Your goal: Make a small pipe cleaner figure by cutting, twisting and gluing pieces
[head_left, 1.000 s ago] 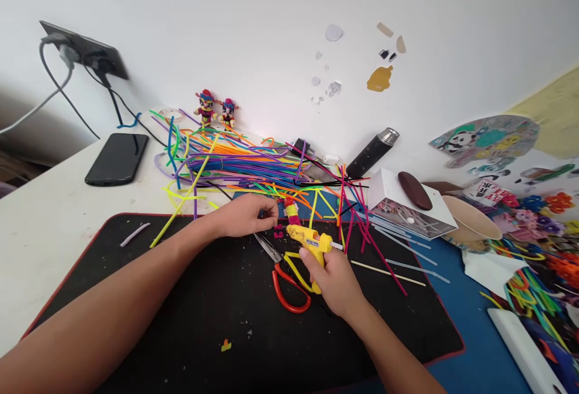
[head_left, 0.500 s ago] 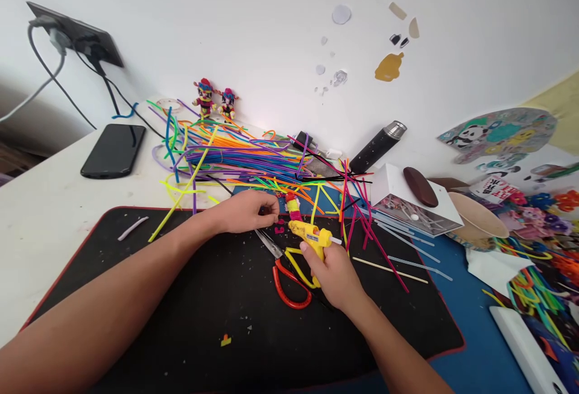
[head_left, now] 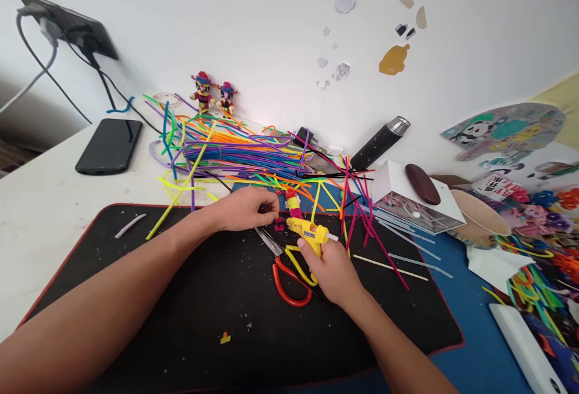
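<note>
My right hand (head_left: 337, 273) is wrapped round a yellow hot glue gun (head_left: 312, 237), its nozzle pointing left and a white glue stick showing at its back. My left hand (head_left: 253, 210) is closed, thumb and fingertips together. What it pinches, if anything, is too small to make out. Close to those fingertips lies a small curled magenta piece (head_left: 279, 224). Just beyond the nozzle is a small red, yellow and magenta figure part (head_left: 293, 200). Scissors (head_left: 289, 282) with red handles lie between my forearms, a bent yellow pipe cleaner (head_left: 299, 267) across them.
A pile of coloured pipe cleaners (head_left: 244, 155) spreads along the wall behind the black mat (head_left: 181, 327). Two small figures (head_left: 202, 93) stand behind it. A phone (head_left: 109, 146) lies left; a black flask (head_left: 380, 143), white box (head_left: 391, 192) and clear glue sticks (head_left: 407, 231) are right.
The view has shifted slightly. Both hands hold nearly the same pose, and the glue gun stays beside the figure part.
</note>
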Tool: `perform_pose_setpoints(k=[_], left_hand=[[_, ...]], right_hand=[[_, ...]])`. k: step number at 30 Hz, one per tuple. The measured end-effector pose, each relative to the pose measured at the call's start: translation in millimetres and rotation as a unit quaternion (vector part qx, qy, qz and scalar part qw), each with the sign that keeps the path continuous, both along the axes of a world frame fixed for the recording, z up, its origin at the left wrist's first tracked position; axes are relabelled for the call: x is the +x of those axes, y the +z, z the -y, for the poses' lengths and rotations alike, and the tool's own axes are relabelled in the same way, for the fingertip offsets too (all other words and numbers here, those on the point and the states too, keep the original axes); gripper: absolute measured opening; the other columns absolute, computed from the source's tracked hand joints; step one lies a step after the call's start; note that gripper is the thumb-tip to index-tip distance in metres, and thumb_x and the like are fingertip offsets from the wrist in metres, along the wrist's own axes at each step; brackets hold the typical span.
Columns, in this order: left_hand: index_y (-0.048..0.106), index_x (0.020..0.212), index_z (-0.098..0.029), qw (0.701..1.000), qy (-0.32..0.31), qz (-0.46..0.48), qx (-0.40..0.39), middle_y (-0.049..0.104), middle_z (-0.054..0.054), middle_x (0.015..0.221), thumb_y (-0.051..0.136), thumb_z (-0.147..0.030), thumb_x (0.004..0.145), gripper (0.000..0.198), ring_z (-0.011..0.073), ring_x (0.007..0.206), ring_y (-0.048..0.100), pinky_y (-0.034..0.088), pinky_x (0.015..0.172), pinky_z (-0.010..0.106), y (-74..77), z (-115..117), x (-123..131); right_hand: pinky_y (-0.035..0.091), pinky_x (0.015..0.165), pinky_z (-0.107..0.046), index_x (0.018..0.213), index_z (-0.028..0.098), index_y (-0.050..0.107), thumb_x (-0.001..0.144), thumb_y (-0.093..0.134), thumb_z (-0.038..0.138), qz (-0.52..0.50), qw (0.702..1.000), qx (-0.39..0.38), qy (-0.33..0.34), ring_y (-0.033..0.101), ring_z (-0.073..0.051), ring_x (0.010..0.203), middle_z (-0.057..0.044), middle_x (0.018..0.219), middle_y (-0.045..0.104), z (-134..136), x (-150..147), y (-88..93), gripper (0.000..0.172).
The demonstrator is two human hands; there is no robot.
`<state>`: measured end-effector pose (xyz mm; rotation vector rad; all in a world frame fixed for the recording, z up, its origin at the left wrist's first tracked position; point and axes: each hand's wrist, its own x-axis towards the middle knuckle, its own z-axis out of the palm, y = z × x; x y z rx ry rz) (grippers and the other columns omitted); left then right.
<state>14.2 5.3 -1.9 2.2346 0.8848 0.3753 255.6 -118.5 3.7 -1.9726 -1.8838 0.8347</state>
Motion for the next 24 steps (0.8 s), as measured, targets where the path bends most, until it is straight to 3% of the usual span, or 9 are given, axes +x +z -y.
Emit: perform_pose_setpoints(k=[6, 13, 24], left_hand=[[0.070, 0.095, -0.020, 1.000, 0.012, 0.015, -0.002, 0.076, 0.002, 0.093, 0.056, -0.035, 0.091, 0.022, 0.0188, 0.083, 0.066, 0.044, 0.074, 0.026, 0.9, -0.6, -1.8], [0.071, 0.091, -0.020, 1.000, -0.008, 0.005, 0.004, 0.074, 0.001, 0.090, 0.058, -0.030, 0.088, 0.017, 0.0168, 0.078, 0.064, 0.042, 0.070, 0.025, -2.2, 0.1, 1.2], [0.071, 0.089, -0.021, 1.000, -0.017, -0.013, 0.012, 0.073, 0.001, 0.089, 0.058, -0.028, 0.088, 0.014, 0.0167, 0.078, 0.063, 0.041, 0.071, 0.025, -3.0, 0.6, 0.0]], right_hand=[[0.030, 0.049, -0.030, 0.060, 0.025, 0.043, 0.104, 0.049, 0.050, 0.019, 1.000, -0.014, 0.003, 0.050, -0.016, 0.047, -0.001, 0.053, 0.054, -1.0, -0.8, 1.0, 0.051], [0.024, 0.047, -0.030, 0.059, 0.026, 0.033, 0.104, 0.054, 0.044, 0.032, 0.999, 0.003, 0.013, 0.037, -0.014, 0.047, 0.003, 0.051, 0.039, -2.3, -2.3, 3.9, 0.052], [0.028, 0.051, -0.030, 0.060, 0.025, 0.038, 0.102, 0.050, 0.052, 0.035, 0.999, -0.007, 0.001, 0.042, -0.015, 0.049, 0.001, 0.054, 0.046, -4.7, -0.4, 3.1, 0.051]])
